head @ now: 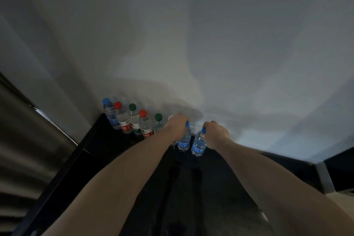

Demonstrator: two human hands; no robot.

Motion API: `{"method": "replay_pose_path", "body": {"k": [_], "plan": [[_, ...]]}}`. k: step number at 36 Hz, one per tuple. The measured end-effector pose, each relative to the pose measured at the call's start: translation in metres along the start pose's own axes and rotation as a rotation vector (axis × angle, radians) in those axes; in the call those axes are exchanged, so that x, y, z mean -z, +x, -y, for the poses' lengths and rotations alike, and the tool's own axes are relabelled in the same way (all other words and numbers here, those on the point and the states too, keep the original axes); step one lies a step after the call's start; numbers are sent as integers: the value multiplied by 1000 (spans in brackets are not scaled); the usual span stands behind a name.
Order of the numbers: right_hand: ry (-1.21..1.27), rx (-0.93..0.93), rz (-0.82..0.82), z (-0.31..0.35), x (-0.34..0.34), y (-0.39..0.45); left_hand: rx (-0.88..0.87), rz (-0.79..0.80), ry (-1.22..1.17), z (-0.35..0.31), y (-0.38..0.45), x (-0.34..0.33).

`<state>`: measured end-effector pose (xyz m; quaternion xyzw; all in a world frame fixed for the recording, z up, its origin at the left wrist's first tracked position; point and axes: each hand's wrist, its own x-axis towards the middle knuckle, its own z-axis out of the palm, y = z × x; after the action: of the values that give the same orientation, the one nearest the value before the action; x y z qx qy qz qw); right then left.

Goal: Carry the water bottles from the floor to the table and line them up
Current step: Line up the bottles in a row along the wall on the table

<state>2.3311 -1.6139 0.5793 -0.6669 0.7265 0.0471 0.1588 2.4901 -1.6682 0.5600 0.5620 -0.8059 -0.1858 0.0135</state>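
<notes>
- Both forearms reach in from the lower edge toward the frame's centre, over a dark table.
- Left hand, just left of centre, has its fingers curled round the neck of a blue-capped bottle; the hold appears closed and firm.
- Right hand, just right of centre, grips the top of a second blue-capped bottle likewise. Whether either base rests on the table cannot be told.
- Left of the hands, five bottles stand upright in a close row near the table's far edge: blue cap, red cap, green cap, red cap, green cap.
- A white-capped bottle seems to stand behind the left hand, mostly hidden.
- Judgement: the row is well under way; the two held bottles look set to extend it rightward.
- Floor is out of view, so the bottles left to fetch cannot be counted.
</notes>
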Motion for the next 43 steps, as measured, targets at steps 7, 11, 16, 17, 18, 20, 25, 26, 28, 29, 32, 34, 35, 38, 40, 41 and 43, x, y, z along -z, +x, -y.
{"method": "replay_pose_path", "body": {"k": [7,11,16,17,18,20,25,26,28,29,32,34,35,38,40,41,43], "plan": [[23,1,-17,4,-7,0,-5,13,19,-2,-2,0],[43,15,-49,4,-10,3,-4,19,-33,-2,-5,-1],[48,15,-55,5,-13,4,-6,33,-44,-5,-8,-2],[47,14,-54,6,-14,5,-7,33,-63,-5,-10,-2],[47,14,-54,6,-14,5,-7,30,-79,-6,-11,-3],[37,14,-50,7,-16,6,-13,27,-79,-6,-14,-3],[38,7,-43,11,-19,5,-19,21,-68,-5,-18,-3],[42,5,-42,11,-19,5,-17,16,-66,-4,-19,-3],[51,-2,-28,12,-17,5,-16,12,-56,-5,-21,-3],[58,-6,-22,11,-15,6,-13,13,-48,-5,-22,-2],[84,-9,-13,10,-10,7,-18,28,-10,-5,-24,-2],[95,-6,0,10,-6,8,-28,31,17,-5,-24,-3],[96,-1,10,10,-5,7,-28,34,28,-6,-25,-3],[100,-3,46,10,-7,4,-31,54,76,-9,-27,-2],[116,1,53,9,-8,1,-40,67,79,-10,-28,-5],[125,2,53,8,-9,0,-41,73,73,-10,-28,-6],[142,-3,64,8,-8,-6,-37,94,69,-9,-32,-4]]}}
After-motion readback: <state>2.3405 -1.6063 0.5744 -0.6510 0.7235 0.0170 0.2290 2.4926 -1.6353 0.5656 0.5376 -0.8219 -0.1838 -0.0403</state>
